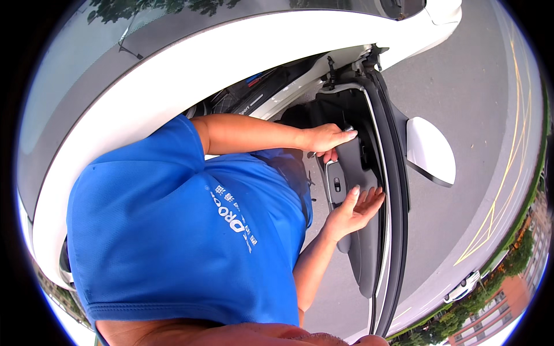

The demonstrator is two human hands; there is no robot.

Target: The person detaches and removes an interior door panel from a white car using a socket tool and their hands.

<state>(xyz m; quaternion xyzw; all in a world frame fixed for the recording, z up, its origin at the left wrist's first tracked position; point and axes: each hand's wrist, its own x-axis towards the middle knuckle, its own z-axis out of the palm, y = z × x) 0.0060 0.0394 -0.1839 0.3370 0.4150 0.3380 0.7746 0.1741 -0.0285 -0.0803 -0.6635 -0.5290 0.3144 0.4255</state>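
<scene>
A white car's front door point(398, 230) stands open with its grey inner trim panel point(360, 254) facing me. My left hand point(329, 141) is closed on an edge of this panel, thumb on top and fingers curled beneath. Beside its thumb a dark gap shows between the panel and the door. My right hand point(358, 212) holds nothing; its palm is turned up and its fingers are apart, close to the panel's window-side edge. Between the two hands lies a window switch plate point(336, 183) with a dark button. What my left fingertips touch underneath is hidden.
The white side mirror point(430, 150) sticks out beyond the door. The car's white roof edge point(190, 52) runs past my left shoulder, and the door sill point(283, 101) lies beyond my left forearm. Grey pavement point(444, 225) bears yellow lines; a parked car point(461, 287) is farther off.
</scene>
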